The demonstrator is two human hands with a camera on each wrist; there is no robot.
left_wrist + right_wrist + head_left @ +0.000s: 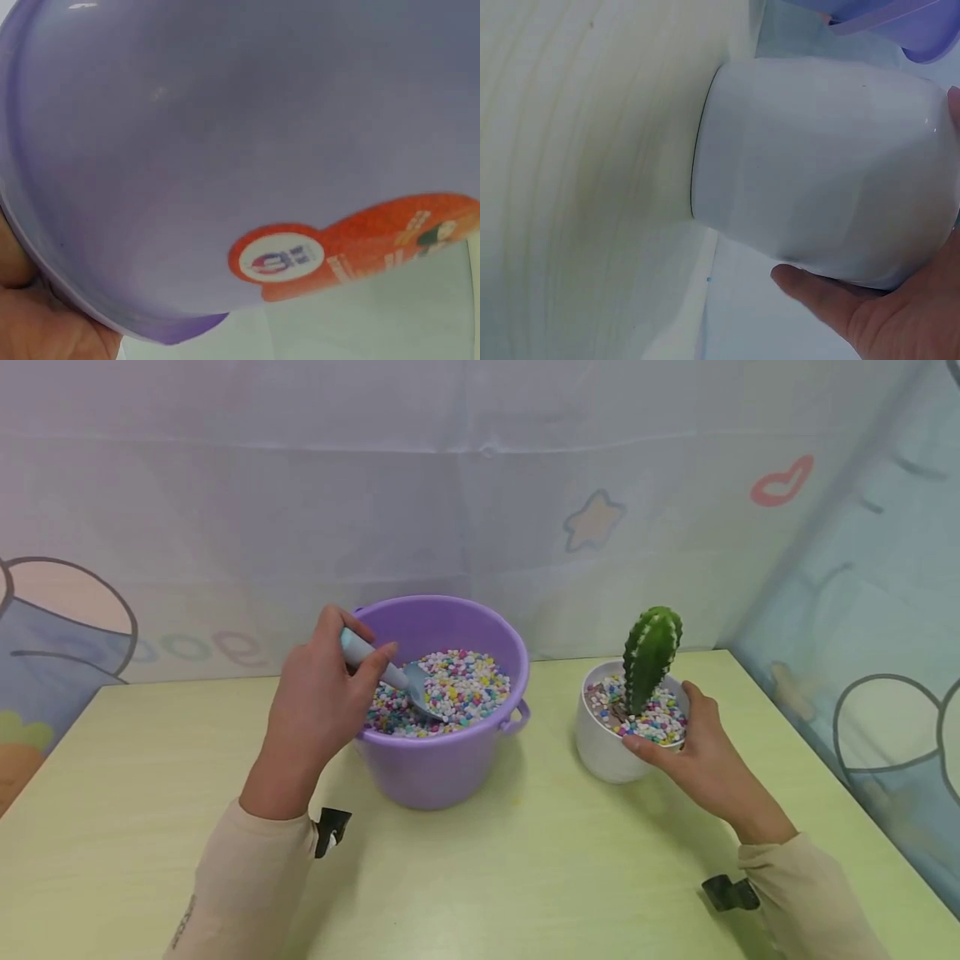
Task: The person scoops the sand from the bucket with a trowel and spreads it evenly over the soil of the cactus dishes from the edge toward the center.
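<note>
My left hand (pixel 318 693) grips the pale blue handle of a small trowel (pixel 417 689). The trowel's blade rests among colourful pebbles (pixel 480 693) inside a purple bucket (pixel 431 768). In the left wrist view the bucket's outer wall (pixel 225 150) hides the trowel. To the right stands a white pot (pixel 603 747) with an upright green cactus (pixel 651 656). Pebbles cover part of the brown surface round the cactus. My right hand (pixel 716 768) holds the pot at its right side, thumb at the front rim. The right wrist view shows the pot's smooth side (pixel 825 165) and its base near the tabletop.
Both containers stand on a pale yellow-green table (pixel 465 885), near its back edge. Behind it hangs a printed cloth (pixel 300 510) with a star and a heart. A small handle loop (pixel 516 718) juts from the bucket towards the pot.
</note>
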